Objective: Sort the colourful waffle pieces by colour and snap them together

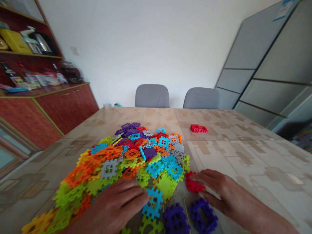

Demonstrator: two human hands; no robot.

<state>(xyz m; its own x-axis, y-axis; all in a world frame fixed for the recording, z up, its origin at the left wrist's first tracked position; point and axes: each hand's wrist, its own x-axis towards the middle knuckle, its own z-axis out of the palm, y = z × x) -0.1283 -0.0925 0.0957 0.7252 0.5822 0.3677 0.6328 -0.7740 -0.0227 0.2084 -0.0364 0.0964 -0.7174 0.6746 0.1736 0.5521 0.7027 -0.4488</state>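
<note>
A big heap of flat interlocking plastic tiles (136,156) in orange, green, blue, purple, grey and red covers the near left of the table (243,143). My left hand (114,208) lies palm down on the heap's near edge, fingers together, fingertips beside a blue tile (154,203). My right hand (216,191) rests to the right of the heap, fingers stretched out, touching a red tile (192,185). A purple frame tile (203,219) and a purple grid tile (175,221) lie just below it. A small red tile stack (199,128) sits apart, farther back.
Two grey chairs (152,96) (201,98) stand at the table's far side. A red-brown cabinet with cluttered shelves (36,84) lines the left wall. Grey panels (268,65) lean at the right.
</note>
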